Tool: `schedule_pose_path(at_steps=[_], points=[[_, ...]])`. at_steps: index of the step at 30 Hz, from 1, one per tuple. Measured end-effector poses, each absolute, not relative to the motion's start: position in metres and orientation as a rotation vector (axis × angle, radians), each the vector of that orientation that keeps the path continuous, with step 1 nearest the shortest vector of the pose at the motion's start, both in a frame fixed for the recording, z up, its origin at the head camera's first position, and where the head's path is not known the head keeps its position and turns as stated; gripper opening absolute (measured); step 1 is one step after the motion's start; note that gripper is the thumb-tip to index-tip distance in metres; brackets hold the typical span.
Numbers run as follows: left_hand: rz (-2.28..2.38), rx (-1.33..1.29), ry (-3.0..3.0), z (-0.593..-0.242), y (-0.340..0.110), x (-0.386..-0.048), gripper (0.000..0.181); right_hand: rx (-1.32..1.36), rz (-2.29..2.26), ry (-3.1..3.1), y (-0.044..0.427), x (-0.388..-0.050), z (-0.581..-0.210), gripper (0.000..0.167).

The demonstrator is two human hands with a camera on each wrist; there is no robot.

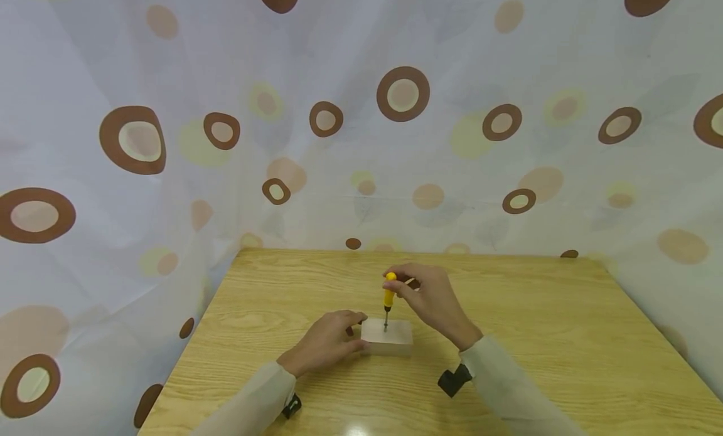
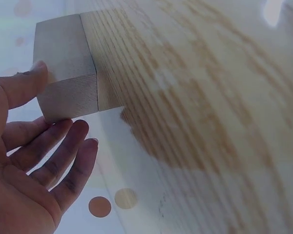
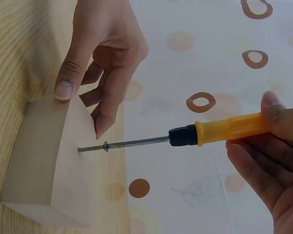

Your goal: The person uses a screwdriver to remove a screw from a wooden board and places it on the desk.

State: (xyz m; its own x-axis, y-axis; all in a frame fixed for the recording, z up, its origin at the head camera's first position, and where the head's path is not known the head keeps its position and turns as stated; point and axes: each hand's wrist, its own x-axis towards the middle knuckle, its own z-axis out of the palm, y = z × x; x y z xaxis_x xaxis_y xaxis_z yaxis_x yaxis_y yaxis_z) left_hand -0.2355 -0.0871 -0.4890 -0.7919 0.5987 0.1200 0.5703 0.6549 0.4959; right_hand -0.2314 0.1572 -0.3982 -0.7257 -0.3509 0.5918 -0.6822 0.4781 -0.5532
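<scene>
Clock positions taken from the block, head view. Nearest: pale sleeves, left one (image 1: pixel 248 401) at 8 o'clock, right one (image 1: pixel 516 386) at 4, a black device at each cuff. Left hand (image 1: pixel 327 342) at 9 o'clock, grip clamped on the block's end, thumb on the near side, fingers beyond. Wooden block (image 1: pixel 386 340) lies flat on the wood-grain counter (image 1: pixel 536 329). Screw (image 3: pixel 92 148) stands in its upper face, threads exposed, head up. Yellow-handled screwdriver (image 3: pixel 185 136) rises near-upright, 12 o'clock, tip meeting the screw head. Right hand (image 1: pixel 432 298) at 2 o'clock, grip clamped on the handle, thumb and fingertips pinching. Farthest: white sheet (image 1: pixel 361 147), brown rings and pale dots, hanging past the counter's far edge.
</scene>
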Motion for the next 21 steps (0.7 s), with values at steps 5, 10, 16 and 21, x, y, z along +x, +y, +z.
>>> schedule_pose_path(at_steps=[5, 10, 16, 21], points=[[0.759, 0.999, 2.851, -0.4872, -0.0837, -0.2351, 0.054, 0.911, 1.115, -2.34, 0.1628, -0.2332, -0.3939, 0.016], [0.774, 0.983, 2.854, -0.4842, -0.0831, -0.234, 0.055, 0.956, 1.163, -2.397, 0.1648, -0.2336, -0.3902, 0.019], [0.785, 0.987, 2.851, -0.4847, -0.0845, -0.2348, 0.054, 0.823, 1.243, -2.406, 0.1611, -0.2303, -0.3924, 0.021], [0.759, 0.987, 2.859, -0.4895, -0.0845, -0.2372, 0.054, 0.774, 1.248, -2.336, 0.161, -0.2311, -0.3977, 0.022]])
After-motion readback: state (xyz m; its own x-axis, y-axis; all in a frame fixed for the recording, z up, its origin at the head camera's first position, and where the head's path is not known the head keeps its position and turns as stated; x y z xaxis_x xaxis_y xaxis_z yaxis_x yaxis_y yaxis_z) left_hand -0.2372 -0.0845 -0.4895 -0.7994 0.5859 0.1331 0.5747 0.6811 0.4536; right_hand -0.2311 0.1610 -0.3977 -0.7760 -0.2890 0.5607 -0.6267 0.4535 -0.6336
